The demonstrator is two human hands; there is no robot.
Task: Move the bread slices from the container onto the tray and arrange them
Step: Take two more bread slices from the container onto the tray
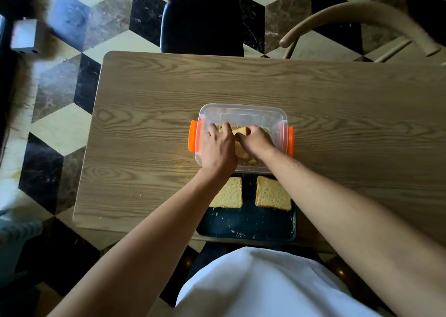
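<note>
Nearest me on the worktop (149, 94), two bread slices (272, 193) lie side by side on the dark tray (246, 225); beyond it, inside the clear container (241, 113), my left hand (218, 147) and right hand (255, 141) close fingers on another slice (240, 130)

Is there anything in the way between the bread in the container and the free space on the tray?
Nothing visible blocks it. Both hands, left hand and right hand, are on the bread inside the container. The tray sits just nearer, its near half bare behind two slices.
</note>
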